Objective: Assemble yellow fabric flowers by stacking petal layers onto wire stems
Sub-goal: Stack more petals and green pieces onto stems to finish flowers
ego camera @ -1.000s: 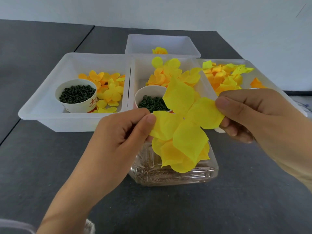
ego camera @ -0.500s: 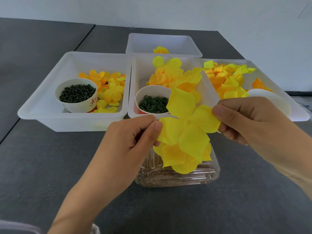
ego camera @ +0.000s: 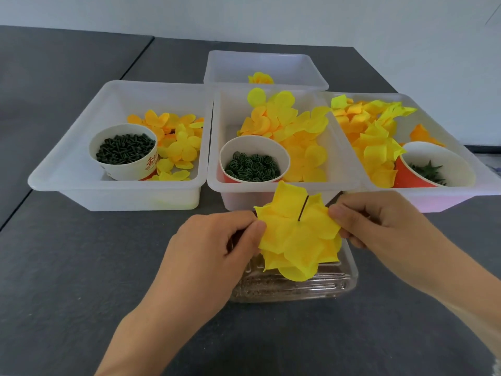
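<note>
Both hands pinching opposite edges of yellow petal layer [ego camera: 294, 234], mid-air above clear plastic container [ego camera: 295, 283] on tabletop [ego camera: 81, 267], just in front of middle tray [ego camera: 217, 183]. Left hand [ego camera: 217, 248] gripping left edge between thumb and fingers; right hand [ego camera: 379, 223] gripping right edge. Dark wire stem [ego camera: 303, 208] poking up through layer centre, tip leaning away and slightly right; long axis near upright, lower part hidden by petals. Petal faces turned up toward camera. Likely step: seating layer down stem. Best done by pulling both edges down evenly, keeping hole centred, avoiding tearing fabric or bending wire. Petal count underneath hard to tell.
</note>
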A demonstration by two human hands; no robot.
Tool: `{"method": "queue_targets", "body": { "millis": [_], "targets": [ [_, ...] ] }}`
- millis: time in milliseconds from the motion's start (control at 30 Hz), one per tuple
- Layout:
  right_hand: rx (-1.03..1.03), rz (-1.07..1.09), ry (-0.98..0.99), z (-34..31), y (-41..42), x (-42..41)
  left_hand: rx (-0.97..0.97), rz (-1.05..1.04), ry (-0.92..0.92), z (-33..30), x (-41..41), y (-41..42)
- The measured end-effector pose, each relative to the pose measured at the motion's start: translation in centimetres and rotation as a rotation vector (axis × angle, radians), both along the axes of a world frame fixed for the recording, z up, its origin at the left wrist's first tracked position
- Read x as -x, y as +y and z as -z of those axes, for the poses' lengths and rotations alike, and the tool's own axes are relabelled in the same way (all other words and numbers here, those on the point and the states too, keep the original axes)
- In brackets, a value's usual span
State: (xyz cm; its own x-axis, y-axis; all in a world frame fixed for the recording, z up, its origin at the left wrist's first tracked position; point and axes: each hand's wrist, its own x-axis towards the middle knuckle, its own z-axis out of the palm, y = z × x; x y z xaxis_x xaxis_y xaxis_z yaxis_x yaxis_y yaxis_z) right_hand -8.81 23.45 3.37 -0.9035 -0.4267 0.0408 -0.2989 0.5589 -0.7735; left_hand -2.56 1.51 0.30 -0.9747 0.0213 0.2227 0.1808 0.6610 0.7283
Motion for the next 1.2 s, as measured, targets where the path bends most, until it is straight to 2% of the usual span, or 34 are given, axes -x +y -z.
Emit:
{"method": "queue_targets", "body": {
  "millis": [133,367,533,900,1067,1200],
  "targets": [
    [-0.017,0.020,0.026,0.8,-0.1,-0.3,0.082,-0.021,-0.001,0.3,-0.1,0.3],
    [-0.070,0.058,0.202,0.8,0.3,-0.8,0.233,-0.048,0.047,1.3,0.0,0.7],
    [-0.074,0.059,0.194,1.8,0.3,-0.7,0.283,-0.056,0.036,1.5,-0.1,0.6],
    [0.007,0.012,0.039,2.8,0.2,-0.2,0.111,-0.020,-0.065,1.0,-0.6,0.0],
    [0.002,0.106,0.194,0.4,2.3,1.2,0.113,-0.140,0.084,0.1,-0.9,-1.6],
    [-0.104,0.341,0.449,-3.0,6.3,5.9,0.020,-0.187,0.234,-1.6,-0.2,-1.8]
  ]
}}
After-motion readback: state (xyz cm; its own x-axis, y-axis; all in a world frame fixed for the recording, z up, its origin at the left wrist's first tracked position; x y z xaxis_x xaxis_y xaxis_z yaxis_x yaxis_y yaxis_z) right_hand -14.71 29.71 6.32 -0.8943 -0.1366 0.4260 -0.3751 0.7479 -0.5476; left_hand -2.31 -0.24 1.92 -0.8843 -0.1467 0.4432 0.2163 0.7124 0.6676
